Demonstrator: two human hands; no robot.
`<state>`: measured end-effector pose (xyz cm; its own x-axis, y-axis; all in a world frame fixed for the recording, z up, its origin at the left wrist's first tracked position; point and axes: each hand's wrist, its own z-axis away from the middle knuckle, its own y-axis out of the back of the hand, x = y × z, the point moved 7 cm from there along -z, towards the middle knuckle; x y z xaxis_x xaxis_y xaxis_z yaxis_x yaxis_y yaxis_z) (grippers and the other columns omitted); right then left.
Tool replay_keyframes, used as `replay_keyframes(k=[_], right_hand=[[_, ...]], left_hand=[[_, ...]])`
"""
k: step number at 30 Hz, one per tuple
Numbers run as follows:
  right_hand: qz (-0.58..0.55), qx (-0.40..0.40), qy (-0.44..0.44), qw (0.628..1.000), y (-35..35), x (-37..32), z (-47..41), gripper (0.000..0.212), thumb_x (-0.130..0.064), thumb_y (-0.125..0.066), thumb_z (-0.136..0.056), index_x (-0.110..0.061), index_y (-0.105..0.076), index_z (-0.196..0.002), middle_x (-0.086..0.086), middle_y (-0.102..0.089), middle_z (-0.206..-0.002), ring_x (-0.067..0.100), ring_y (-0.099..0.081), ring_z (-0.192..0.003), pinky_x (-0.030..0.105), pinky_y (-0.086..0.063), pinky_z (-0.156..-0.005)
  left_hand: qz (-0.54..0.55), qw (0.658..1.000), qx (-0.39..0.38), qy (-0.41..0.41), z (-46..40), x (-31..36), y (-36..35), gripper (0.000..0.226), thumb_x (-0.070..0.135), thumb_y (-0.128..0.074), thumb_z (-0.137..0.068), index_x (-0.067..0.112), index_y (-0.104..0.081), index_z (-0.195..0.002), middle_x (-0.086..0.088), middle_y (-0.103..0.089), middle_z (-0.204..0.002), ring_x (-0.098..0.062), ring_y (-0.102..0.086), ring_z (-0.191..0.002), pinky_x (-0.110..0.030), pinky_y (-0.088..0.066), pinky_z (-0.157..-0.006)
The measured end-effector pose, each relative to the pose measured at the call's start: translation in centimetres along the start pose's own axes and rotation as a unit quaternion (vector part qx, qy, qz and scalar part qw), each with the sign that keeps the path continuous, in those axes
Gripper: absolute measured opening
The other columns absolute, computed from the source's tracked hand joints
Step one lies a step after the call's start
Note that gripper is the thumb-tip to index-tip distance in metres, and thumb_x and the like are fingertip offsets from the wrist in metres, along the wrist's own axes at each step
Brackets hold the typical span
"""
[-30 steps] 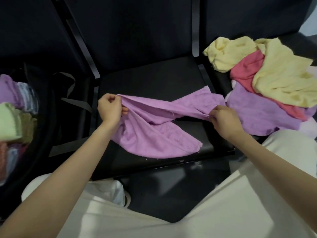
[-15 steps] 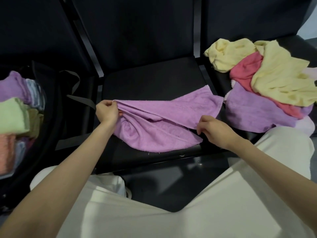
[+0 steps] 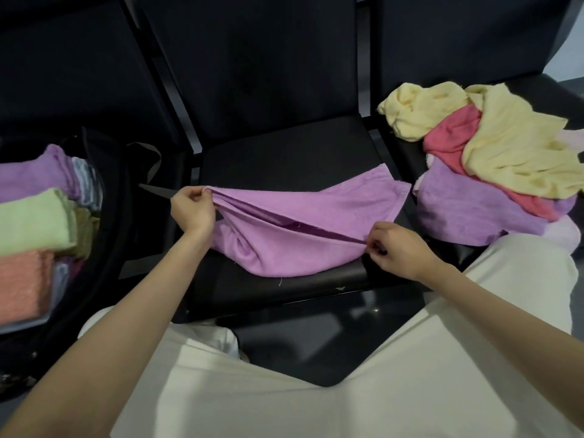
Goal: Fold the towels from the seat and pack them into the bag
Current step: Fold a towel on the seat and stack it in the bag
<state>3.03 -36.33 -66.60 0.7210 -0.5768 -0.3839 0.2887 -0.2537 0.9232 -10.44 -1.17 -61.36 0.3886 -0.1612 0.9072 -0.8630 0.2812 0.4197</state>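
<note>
A purple towel (image 3: 303, 226) lies bunched on the middle black seat (image 3: 278, 156). My left hand (image 3: 192, 210) pinches its left corner, lifted slightly off the seat. My right hand (image 3: 395, 248) pinches an edge at the towel's front right, near the seat's front edge. On the right seat sits a loose pile of towels (image 3: 493, 165): pale yellow on top, pink beneath, purple at the bottom. At the left, a black bag (image 3: 117, 222) stands open with folded towels (image 3: 31, 222) stacked inside: purple, light green, orange and others.
The black seat backs rise behind the seats. A grey bag strap (image 3: 155, 162) hangs between the bag and the middle seat. My legs in white trousers (image 3: 316, 390) fill the lower part of the view, with dark floor between them.
My right hand let go of the towel's far right end, moved toward me and took an edge at the front right. The towel sank onto the seat. My left hand stayed.
</note>
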Motion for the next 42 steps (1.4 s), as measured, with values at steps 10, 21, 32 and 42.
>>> replay_keyframes(k=[10, 21, 32, 42], right_hand=[[0.045, 0.162, -0.068, 0.983, 9.9, -3.4, -6.8, 0.014, -0.015, -0.059, -0.084, -0.008, -0.069, -0.079, 0.01, -0.061, -0.079, 0.033, -0.061, -0.073, 0.027, -0.031, -0.059], [-0.006, 0.298, 0.038, 0.954, 21.1, -10.1, -11.4, 0.005, -0.008, -0.06, -0.083, -0.005, -0.064, -0.083, 0.007, -0.062, -0.081, 0.023, -0.058, -0.069, 0.038, -0.05, -0.062], [-0.125, 0.476, 0.065, 0.868, 24.8, -12.9, -9.1, 0.022, -0.003, -0.064, -0.077, -0.006, -0.061, -0.099, 0.004, -0.061, -0.088, 0.018, -0.056, -0.078, 0.027, -0.042, -0.066], [-0.192, 0.371, -0.047, 0.907, 23.3, -8.3, -13.4, 0.011, -0.008, -0.056, -0.088, -0.008, -0.062, -0.096, 0.002, -0.059, -0.088, 0.015, -0.056, -0.079, 0.031, -0.051, -0.07]], left_hand=[[-0.1, 0.968, 0.087, -0.214, -1.4, 11.0, 7.9, 0.007, 0.01, -0.056, -0.089, 0.007, -0.062, -0.088, -0.004, -0.064, -0.085, -0.016, -0.06, -0.08, -0.026, -0.046, -0.072], [0.073, 0.933, 0.262, -0.236, -2.6, 21.1, 16.1, 0.006, 0.012, -0.055, -0.091, 0.014, -0.05, -0.088, -0.003, -0.059, -0.088, -0.012, -0.055, -0.08, -0.013, -0.043, -0.067], [0.173, 0.899, 0.347, -0.206, -1.0, 22.3, 18.1, 0.019, 0.002, -0.041, -0.094, -0.003, -0.049, -0.112, -0.007, -0.05, -0.101, -0.011, -0.048, -0.083, -0.002, -0.039, -0.069], [0.005, 0.979, 0.127, -0.157, -5.9, 19.9, 12.3, 0.011, 0.011, -0.043, -0.1, 0.01, -0.054, -0.098, -0.009, -0.066, -0.087, -0.022, -0.069, -0.063, -0.03, -0.058, -0.058]])
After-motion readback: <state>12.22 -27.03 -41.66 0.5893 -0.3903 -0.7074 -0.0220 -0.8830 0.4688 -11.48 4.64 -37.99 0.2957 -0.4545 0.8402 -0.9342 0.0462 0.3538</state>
